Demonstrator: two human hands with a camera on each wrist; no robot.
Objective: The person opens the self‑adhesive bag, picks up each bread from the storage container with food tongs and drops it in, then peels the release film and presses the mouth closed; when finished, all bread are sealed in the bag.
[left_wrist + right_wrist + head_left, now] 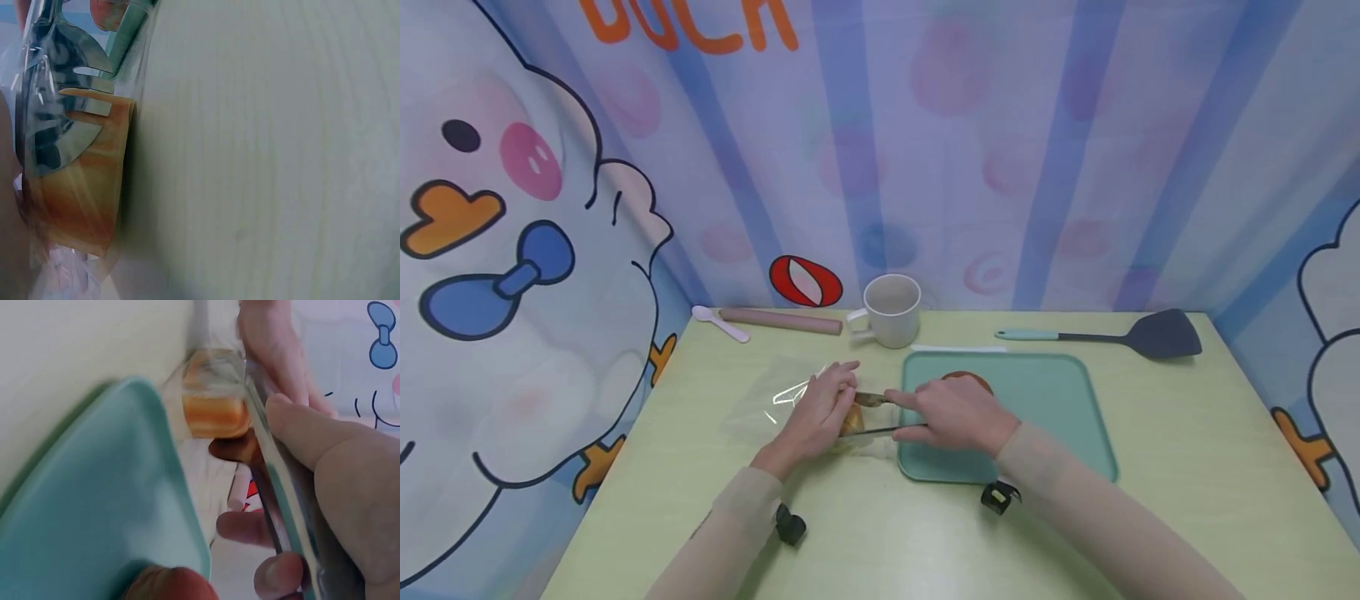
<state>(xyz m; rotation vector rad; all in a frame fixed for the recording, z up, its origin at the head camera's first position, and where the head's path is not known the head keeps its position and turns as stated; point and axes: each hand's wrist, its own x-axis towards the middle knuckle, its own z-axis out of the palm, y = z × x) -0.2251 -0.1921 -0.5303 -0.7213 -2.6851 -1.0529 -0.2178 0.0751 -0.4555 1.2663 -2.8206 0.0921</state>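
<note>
My right hand (957,412) grips a pair of metal tongs (278,487), thumb on one arm and fingers on the other. The slotted, fork-like head (62,106) of the tongs overlaps a golden-brown piece of bread (87,194) in the left wrist view. Clear film of a plastic bag (775,400) surrounds the bread and the tongs' end. My left hand (820,412) holds the bag at the bread, left of the tray, and hides part of both. Right of it, a reddish-brown rounded thing (967,380) lies on the green tray (1060,417), partly behind my right hand.
Along the back stand or lie a small pale spoon (721,323), a pinkish-brown stick (782,321), a white mug (892,312), a thin white strip (958,348) and a dark spatula (1161,335) with a green handle. A printed cloth backs the table.
</note>
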